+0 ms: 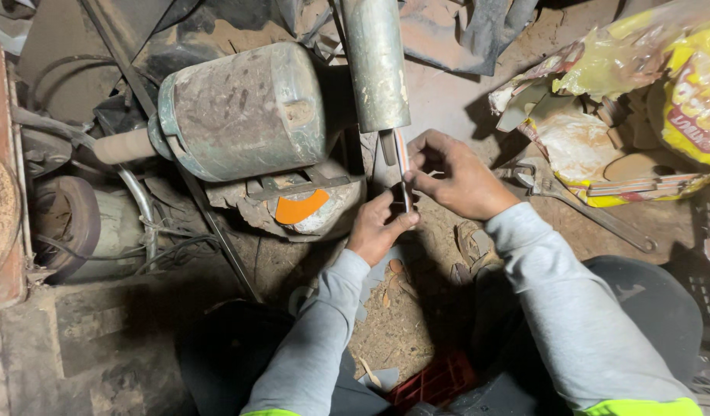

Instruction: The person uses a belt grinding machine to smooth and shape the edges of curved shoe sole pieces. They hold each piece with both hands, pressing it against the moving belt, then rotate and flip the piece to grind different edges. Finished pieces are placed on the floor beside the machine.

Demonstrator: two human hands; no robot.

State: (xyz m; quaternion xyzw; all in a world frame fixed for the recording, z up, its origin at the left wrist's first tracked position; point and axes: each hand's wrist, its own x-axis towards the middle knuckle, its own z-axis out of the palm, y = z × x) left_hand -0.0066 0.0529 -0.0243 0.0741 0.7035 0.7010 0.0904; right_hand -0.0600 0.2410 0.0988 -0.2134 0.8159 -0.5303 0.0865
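My left hand [379, 229] and my right hand [453, 179] together pinch a thin flat sole-shaped piece [402, 162], seen edge-on with an orange and white rim. Its top edge sits just below the grey metal cylinder [376, 62] that hangs from above. The left hand grips the lower end, the right hand the upper part. Left of the hands stands a dusty round motor housing [243, 112] with a shaft sticking out to the left. An orange cut-out piece [299, 208] lies on a pale lump beneath the motor.
An adjustable wrench [586, 209] lies on the dirt floor to the right. Behind it are yellow plastic bags [690, 92] holding flat pale pieces. A red crate [436, 383] sits between my knees. Scraps litter the sawdust floor; rusty parts and cables crowd the left.
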